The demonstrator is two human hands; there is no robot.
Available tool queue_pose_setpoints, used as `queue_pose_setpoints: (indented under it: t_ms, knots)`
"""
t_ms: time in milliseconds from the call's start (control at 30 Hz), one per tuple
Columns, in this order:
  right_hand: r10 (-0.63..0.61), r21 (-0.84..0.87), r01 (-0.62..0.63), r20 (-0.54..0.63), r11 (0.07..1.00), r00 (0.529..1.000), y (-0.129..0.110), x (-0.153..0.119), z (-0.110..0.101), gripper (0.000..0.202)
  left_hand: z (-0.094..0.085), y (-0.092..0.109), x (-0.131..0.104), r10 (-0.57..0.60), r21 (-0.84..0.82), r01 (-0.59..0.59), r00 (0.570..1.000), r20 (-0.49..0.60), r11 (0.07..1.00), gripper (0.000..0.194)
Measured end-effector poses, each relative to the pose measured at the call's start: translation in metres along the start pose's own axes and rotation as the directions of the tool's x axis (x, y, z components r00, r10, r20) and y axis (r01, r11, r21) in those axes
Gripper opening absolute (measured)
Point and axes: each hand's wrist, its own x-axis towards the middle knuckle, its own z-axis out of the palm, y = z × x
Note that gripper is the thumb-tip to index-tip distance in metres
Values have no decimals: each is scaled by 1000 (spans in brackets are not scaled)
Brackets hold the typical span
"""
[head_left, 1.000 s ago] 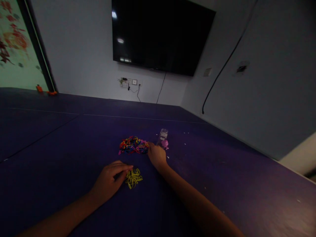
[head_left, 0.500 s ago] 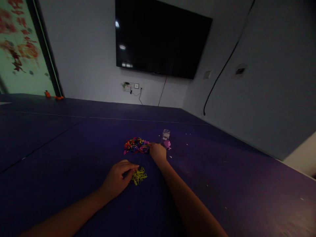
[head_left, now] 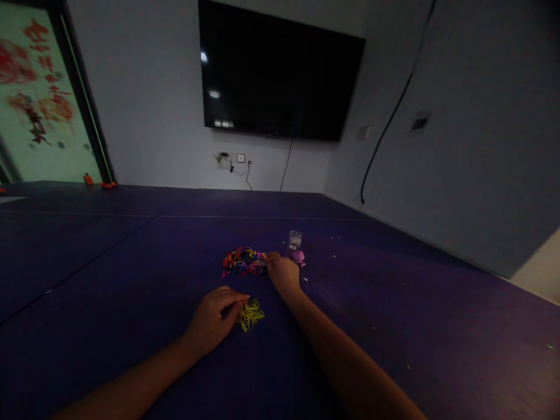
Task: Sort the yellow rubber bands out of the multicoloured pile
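Note:
My left hand [head_left: 213,319] rests low over the purple surface, thumb and fingertips pinched at the edge of a small heap of yellow rubber bands [head_left: 251,315]. Farther off lies a tangled pile of multicoloured rubber bands [head_left: 244,262], with red, blue, pink and black ones mixed together. At that pile's right end is my right hand [head_left: 283,276], its fingers curled down and closed. What its fingertips hold is too small and dark to make out. Just beyond the right hand are a clear plastic container [head_left: 294,240] and a crumpled pink item [head_left: 298,257].
A wide purple surface [head_left: 144,280] with seams reaches to the walls. Small white scraps [head_left: 305,279] are scattered on its right side. A black television [head_left: 280,73] hangs above wall sockets [head_left: 240,158]. Small orange objects [head_left: 88,179] stand at the far left.
The camera view has tilted and shifted slightly. My left hand stays pinched by the yellow rubber bands, and my right hand remains at the multicoloured pile's right end, with little visible movement.

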Motion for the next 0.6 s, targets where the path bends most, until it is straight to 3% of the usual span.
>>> queue_pose_setpoints:
  t_ms: [167, 333, 600]
  knots:
    - [41, 1, -41, -54, 999, 998, 6, -5, -16, 31, -1, -2, 1, -85, 3, 85, 996, 0, 996, 25]
    - [71, 108, -63, -73, 992, 995, 9, -19, -31, 28, -3, -6, 4, -196, 32, 196, 981, -1, 980, 24]
    - [30, 518, 1, -52, 856, 998, 1, -48, -14, 24, -3, -10, 7, -280, -76, 282, 959, 34, 956, 26]
